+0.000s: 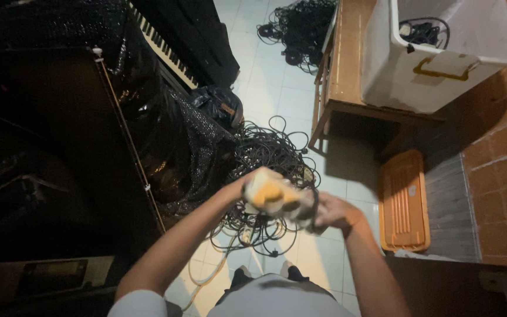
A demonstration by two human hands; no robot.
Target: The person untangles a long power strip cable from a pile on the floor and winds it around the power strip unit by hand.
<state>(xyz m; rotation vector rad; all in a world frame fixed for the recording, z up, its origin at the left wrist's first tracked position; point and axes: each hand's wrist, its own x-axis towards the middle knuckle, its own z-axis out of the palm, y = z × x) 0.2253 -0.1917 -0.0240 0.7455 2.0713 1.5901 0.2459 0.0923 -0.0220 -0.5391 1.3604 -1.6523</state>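
1. The left hand (247,189) is raised in front of the body, its fingers curled around one end of a blurred, pale bundle with a yellow-orange patch (272,195); what the bundle is cannot be told through the motion blur.
2. The right hand (334,212) is closed around the other end of the same bundle, where a loop of dark cable (313,210) hangs beside the fingers.
3. The bundle sits between both hands, held in the air above the floor, right over a large tangle of black cables (268,154).
4. That tangle lies on the pale tiled floor (277,88), touching a black sparkly cover (195,147) draped over dark equipment on the left.
5. A keyboard (162,50) with white and black keys stands further back on the left.
6. A second heap of black cables (297,26) lies on the floor at the top, well apart from the first.
7. A wooden tabletop (350,64) on the right carries a white plastic bin (418,76) with a yellow latch; a small coil of black cord (422,32) lies inside it.
8. An orange lid (405,201) lies flat on the floor below the tabletop, beside a brick wall (503,152).
9. The person's two feet (265,275) stand on the tiles just beneath the hands.
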